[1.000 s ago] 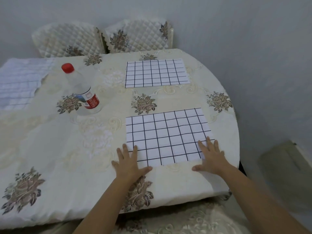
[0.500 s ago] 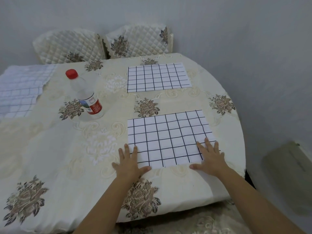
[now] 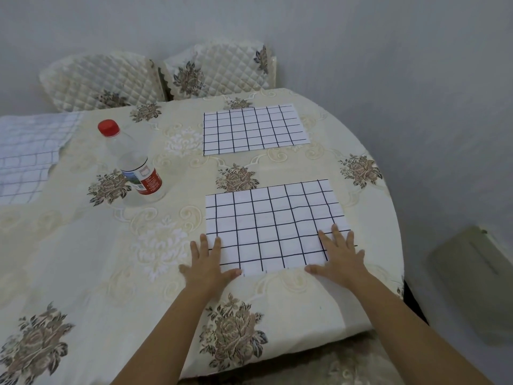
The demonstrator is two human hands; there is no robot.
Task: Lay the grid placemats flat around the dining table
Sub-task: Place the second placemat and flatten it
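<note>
A white placemat with a black grid [image 3: 274,223] lies flat on the near right part of the table. My left hand [image 3: 206,263] presses its near left corner with straight fingers. On its near right corner rests my right hand [image 3: 340,257], fingers spread flat. A second grid placemat [image 3: 254,129] lies flat at the far side. A third, paler grid mat [image 3: 25,157] lies at the far left edge of the table.
The round table wears a cream floral tablecloth [image 3: 111,273]. A clear plastic bottle with a red cap [image 3: 133,159] stands left of the mats. Two quilted chair backs [image 3: 100,81] [image 3: 222,68] stand behind the table. A wall runs close along the right side.
The view has tilted slightly, so everything sits lower in the frame. Both hands stay flat on the near mat's corners.
</note>
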